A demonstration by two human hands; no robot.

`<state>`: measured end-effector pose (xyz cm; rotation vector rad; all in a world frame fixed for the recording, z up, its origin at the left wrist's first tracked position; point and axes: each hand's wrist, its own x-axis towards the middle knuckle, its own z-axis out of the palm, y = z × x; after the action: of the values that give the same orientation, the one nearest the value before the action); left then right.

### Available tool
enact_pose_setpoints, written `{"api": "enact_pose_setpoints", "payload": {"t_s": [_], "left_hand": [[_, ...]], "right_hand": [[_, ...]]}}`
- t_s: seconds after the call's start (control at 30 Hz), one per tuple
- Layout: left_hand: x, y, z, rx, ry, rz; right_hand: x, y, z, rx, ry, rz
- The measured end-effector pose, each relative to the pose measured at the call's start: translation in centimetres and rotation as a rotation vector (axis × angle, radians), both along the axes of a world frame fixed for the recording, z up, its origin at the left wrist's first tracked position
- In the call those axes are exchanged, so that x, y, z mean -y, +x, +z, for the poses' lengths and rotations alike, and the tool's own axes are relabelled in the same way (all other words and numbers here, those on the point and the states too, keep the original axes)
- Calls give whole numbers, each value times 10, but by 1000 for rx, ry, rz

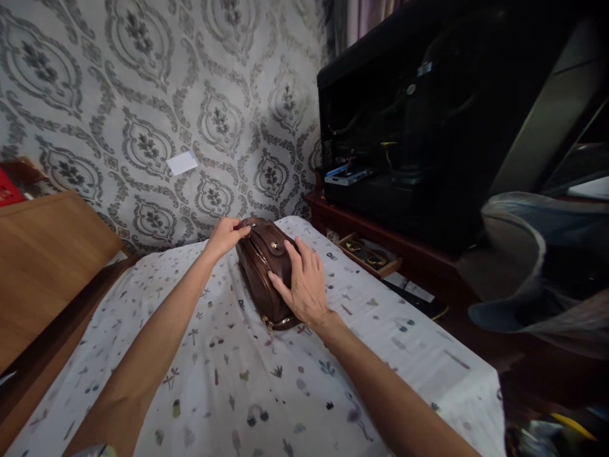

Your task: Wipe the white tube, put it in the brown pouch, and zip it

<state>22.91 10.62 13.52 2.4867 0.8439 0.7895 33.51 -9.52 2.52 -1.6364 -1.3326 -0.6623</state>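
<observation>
A: How far along is it?

B: The brown leather bag (264, 273) lies on the bed (228, 374), zip seemingly closed. The left hand (227, 233) pinches something at its 12 o'clock end; the right hand (304, 285) lies flat and spread on its side.

A: Contents?

B: Hidden. At 3 o'clock, an open drawer (368, 254) holds rings.

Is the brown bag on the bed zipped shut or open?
Cannot tell. The brown bag looks closed, nothing spilling out, but the left hand and right hand cover its top.
</observation>
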Motion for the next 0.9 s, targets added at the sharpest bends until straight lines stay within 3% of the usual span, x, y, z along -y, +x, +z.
{"api": "enact_pose_setpoints", "payload": {"t_s": [0.2,0.4,0.63,0.9], "left_hand": [[9,4,8,-23,14,-34],[18,37,17,-26,64,-61],[14,65,11,8,57,39],[17,67,5,135,-28,50]], "right_hand": [[-1,-1,-1,-34,51,18],[-1,-4,0,20,97,24],[1,-4,1,18,140,52],[-1,-4,1,17,113,44]]}}
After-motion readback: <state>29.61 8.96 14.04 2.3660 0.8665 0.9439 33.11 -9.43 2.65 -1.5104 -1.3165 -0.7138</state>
